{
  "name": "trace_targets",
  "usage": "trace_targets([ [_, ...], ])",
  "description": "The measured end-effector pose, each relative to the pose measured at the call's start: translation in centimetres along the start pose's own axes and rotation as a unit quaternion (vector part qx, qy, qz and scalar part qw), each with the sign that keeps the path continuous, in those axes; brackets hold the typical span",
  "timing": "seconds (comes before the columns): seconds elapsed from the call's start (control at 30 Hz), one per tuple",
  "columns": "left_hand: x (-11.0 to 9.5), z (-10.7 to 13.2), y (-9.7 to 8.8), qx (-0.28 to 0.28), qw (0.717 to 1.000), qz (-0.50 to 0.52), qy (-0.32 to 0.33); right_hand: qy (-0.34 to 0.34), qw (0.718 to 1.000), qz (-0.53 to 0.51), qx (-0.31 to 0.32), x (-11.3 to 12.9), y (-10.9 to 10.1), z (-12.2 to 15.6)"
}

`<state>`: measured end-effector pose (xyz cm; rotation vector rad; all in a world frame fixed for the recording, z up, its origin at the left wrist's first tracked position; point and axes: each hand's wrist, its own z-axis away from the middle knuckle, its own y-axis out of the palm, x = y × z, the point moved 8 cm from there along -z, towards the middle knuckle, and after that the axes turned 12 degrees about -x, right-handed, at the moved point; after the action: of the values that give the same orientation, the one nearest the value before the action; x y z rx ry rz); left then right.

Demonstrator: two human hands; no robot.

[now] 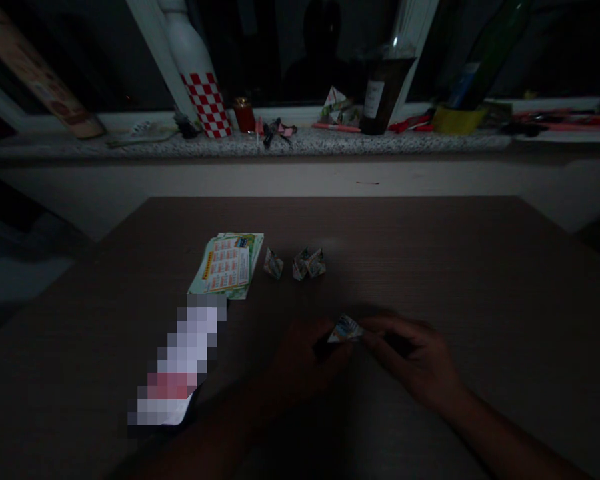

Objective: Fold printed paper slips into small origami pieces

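Between my left hand point(305, 353) and my right hand point(425, 357), I pinch one small folded paper point(346, 329) from both sides. Beyond this grip, slightly leftward, three similar folded pieces point(301, 265) sit on the table point(480, 267); farther left lies a stack of printed sheets point(227, 265).

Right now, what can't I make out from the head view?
All in the head view:
- Edges of the folded paper: partly covered by fingers of the left hand and right hand.
- Screen of the phone-like device: pixelated.
- Small print on the paper stack: too small and dim.
- Top of the green bottle: cut off by the upper edge.
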<state>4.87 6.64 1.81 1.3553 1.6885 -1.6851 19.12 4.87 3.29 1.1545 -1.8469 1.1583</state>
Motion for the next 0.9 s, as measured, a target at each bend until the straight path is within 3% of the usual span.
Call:
trace_targets([
  [0.23, -0.3, 0.2, 0.3, -0.008, 0.999, -0.046, -0.004, -0.035, 0.999, 0.032, -0.016, 0.6, -0.2, 0.2],
  [0.47, -0.6, 0.8, 0.6, -0.025, 0.996, -0.088, 0.008, -0.161, 0.979, 0.128, -0.010, 2.0, 0.1, 0.6],
  [0.9, -1.2, 1.2, 0.7, -0.055, 0.984, -0.150, 0.076, -0.183, 0.976, 0.121, 0.005, 2.3, 0.2, 0.4],
])
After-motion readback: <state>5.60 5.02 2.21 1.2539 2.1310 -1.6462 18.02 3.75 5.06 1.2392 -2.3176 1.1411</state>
